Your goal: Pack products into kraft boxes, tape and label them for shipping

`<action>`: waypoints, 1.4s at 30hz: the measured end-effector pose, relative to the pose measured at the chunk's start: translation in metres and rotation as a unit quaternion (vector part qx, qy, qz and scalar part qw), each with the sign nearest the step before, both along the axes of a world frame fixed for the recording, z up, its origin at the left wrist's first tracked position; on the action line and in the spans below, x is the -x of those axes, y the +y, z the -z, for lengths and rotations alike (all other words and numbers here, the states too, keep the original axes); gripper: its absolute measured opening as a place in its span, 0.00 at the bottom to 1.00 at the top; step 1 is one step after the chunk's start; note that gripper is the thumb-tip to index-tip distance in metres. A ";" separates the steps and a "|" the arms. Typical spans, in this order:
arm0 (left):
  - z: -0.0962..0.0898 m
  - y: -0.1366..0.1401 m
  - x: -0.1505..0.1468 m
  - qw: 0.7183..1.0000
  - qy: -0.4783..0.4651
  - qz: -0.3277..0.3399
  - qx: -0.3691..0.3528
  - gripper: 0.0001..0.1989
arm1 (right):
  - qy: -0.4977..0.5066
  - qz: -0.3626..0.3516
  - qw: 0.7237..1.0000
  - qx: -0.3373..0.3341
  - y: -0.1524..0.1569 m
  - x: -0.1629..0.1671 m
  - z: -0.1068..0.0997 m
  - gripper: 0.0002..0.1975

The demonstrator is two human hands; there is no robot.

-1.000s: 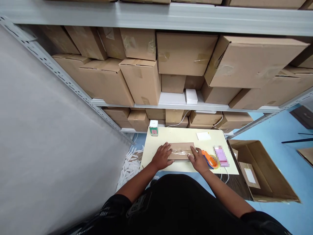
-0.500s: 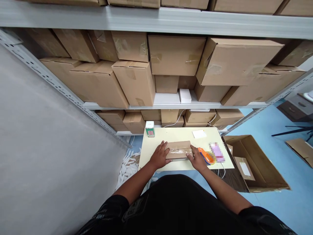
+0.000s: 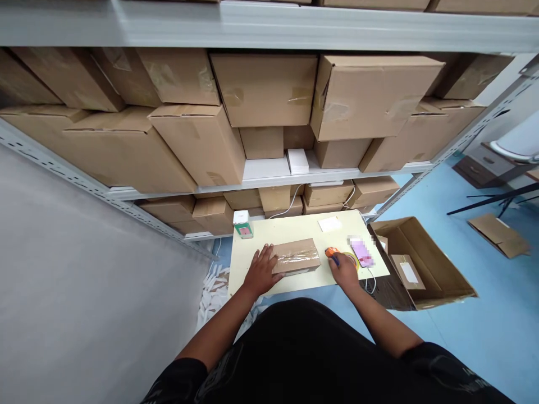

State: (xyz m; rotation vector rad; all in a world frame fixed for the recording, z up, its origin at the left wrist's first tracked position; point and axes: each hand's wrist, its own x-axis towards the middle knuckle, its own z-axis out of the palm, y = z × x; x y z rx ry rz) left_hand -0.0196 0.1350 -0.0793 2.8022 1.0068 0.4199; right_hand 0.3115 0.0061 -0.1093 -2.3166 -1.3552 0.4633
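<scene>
A small brown cardboard box (image 3: 296,256) with shiny clear tape along its top lies on the pale yellow table (image 3: 269,231). My left hand (image 3: 261,270) rests with fingers spread on the box's left end. To the right of the box, my right hand (image 3: 345,271) is wrapped round an orange and blue tape dispenser (image 3: 332,252). Part of a yellow tape roll (image 3: 352,259) shows beside that hand; the rest of the dispenser is hidden under the palm.
A green and white small box (image 3: 243,224) stands at the table's back left. White labels (image 3: 329,224) and a purple phone (image 3: 361,252) with a cable lie on the right. A large open carton (image 3: 442,264) stands beside the table. Shelves of cardboard boxes (image 3: 269,90) rise behind.
My right hand has left the box's right end and closed round the tape dispenser. My left hand stays on the box. The whole view has turned slightly to the right.
</scene>
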 end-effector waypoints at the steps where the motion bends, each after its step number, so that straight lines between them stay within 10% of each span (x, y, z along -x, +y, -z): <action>1: -0.002 -0.001 -0.002 1.000 0.000 -0.009 -0.002 0.25 | -0.039 0.021 0.998 0.042 -0.004 -0.011 0.004 0.23; 6: -0.015 -0.001 -0.022 0.999 -0.003 -0.051 -0.003 0.14 | -0.108 0.040 0.964 0.239 -0.014 -0.041 0.031 0.20; 12: -0.019 0.002 -0.037 0.997 -0.017 -0.005 0.074 0.16 | -0.142 -0.010 0.976 0.165 -0.009 -0.037 0.037 0.11; 16: -0.013 0.003 -0.042 0.993 -0.035 0.031 0.107 0.19 | 0.041 0.015 0.997 0.059 -0.011 -0.043 -0.003 0.16; 22: -0.027 0.005 -0.048 0.970 -0.156 0.000 0.185 0.13 | 0.290 0.029 0.953 -0.084 0.016 -0.019 -0.087 0.22; 25: -0.039 0.007 -0.047 0.929 -0.258 -0.046 0.259 0.19 | 0.356 -0.026 0.932 -0.056 0.047 0.013 -0.108 0.28; 33: -0.055 0.026 -0.035 0.708 -0.423 -0.152 0.545 0.16 | 0.362 -0.102 0.926 0.045 0.089 0.053 -0.108 0.29; 42: -0.051 0.022 -0.032 0.669 -0.422 -0.238 0.564 0.02 | 0.353 -0.195 0.906 0.126 0.103 0.047 -0.122 0.28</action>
